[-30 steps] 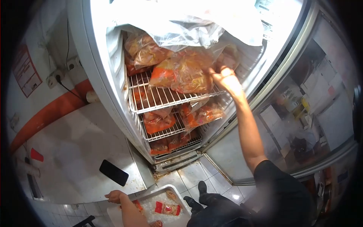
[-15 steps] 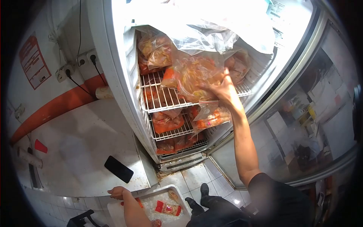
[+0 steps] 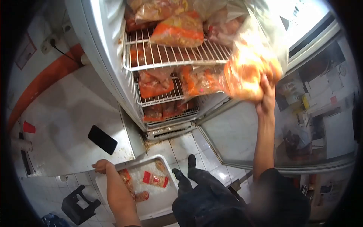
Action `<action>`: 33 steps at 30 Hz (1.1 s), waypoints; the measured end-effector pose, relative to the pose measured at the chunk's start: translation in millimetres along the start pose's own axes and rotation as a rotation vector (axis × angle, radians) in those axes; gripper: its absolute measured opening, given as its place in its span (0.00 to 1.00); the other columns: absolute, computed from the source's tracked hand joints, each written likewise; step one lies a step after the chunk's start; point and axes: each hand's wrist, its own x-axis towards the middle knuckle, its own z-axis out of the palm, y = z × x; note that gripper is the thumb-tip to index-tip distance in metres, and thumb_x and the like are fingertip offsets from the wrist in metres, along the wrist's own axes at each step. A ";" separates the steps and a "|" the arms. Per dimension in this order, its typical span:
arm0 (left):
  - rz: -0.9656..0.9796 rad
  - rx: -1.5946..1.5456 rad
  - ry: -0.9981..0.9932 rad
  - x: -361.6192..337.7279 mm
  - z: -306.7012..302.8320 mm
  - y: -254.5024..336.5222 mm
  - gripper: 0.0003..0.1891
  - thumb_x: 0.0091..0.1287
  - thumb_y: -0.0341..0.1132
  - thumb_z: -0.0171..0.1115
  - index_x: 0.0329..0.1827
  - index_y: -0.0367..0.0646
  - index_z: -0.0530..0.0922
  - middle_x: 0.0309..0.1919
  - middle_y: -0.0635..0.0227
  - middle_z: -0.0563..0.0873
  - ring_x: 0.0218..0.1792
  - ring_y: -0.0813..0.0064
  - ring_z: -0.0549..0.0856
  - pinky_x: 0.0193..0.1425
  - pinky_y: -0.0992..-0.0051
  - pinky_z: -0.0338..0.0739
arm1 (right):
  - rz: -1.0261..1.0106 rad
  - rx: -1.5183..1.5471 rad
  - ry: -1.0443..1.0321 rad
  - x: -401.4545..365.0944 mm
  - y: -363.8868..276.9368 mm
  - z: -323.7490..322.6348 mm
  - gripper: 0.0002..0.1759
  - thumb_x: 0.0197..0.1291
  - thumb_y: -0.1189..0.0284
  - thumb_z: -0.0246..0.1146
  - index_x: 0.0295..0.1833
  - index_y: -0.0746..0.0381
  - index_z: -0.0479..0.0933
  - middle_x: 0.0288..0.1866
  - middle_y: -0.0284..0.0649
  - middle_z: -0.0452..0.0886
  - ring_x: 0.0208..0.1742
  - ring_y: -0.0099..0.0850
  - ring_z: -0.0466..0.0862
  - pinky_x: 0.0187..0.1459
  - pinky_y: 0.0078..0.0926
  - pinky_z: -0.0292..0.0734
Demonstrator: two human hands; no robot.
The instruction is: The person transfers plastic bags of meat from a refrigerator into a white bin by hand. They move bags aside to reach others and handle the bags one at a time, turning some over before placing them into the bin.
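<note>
My right hand (image 3: 267, 92) grips a clear plastic bag of orange and pale food, perhaps raw meat (image 3: 247, 73), at the right of the fridge opening. Motion blurs the bag, which partly overlaps the open glass door. My left hand (image 3: 101, 166) is closed, its fingers curled, by the counter's front edge and the corner of a white tub (image 3: 170, 185). What those fingers hold, if anything, is hidden. Inside the tub lie a red-and-clear packet (image 3: 155, 179) and other meat-like pieces (image 3: 142, 196), partly behind my left forearm.
More bagged food (image 3: 179, 30) lies on the fridge's wire shelves (image 3: 177, 62). The glass door (image 3: 242, 132) stands open on the right. A black phone (image 3: 102, 140) rests on the counter (image 3: 72, 117). A dark stool (image 3: 80, 204) stands on the tiled floor at lower left.
My right hand has taken hold of the bag and drawn it off the upper shelf to the right. The view has tipped downward. My left hand stays by the tub's corner.
</note>
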 end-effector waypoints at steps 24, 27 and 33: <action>0.213 0.193 0.010 51.8 32.1 -26.2 0.23 0.76 0.39 0.34 0.68 0.44 0.69 0.58 0.40 0.77 0.58 0.41 0.79 0.60 0.52 0.78 | 0.059 -1.463 -0.241 -56.7 460.4 -21.8 0.28 0.43 0.70 0.67 0.53 0.69 0.72 0.55 0.57 0.73 0.55 0.55 0.73 0.56 0.47 0.67; 0.246 0.163 0.009 78.7 41.8 -36.5 0.23 0.77 0.40 0.33 0.67 0.41 0.69 0.59 0.38 0.77 0.58 0.42 0.79 0.59 0.53 0.78 | 0.292 -1.583 -0.834 -65.0 581.7 6.7 0.48 0.51 0.49 0.66 0.71 0.67 0.63 0.72 0.60 0.64 0.71 0.56 0.66 0.74 0.49 0.53; 0.337 0.176 -0.015 107.8 46.0 -48.2 0.20 0.76 0.38 0.37 0.62 0.35 0.69 0.58 0.38 0.77 0.56 0.44 0.81 0.55 0.55 0.80 | 0.252 -1.419 -0.655 -73.8 529.4 -5.0 0.42 0.49 0.48 0.63 0.67 0.59 0.69 0.69 0.55 0.68 0.73 0.49 0.64 0.72 0.47 0.56</action>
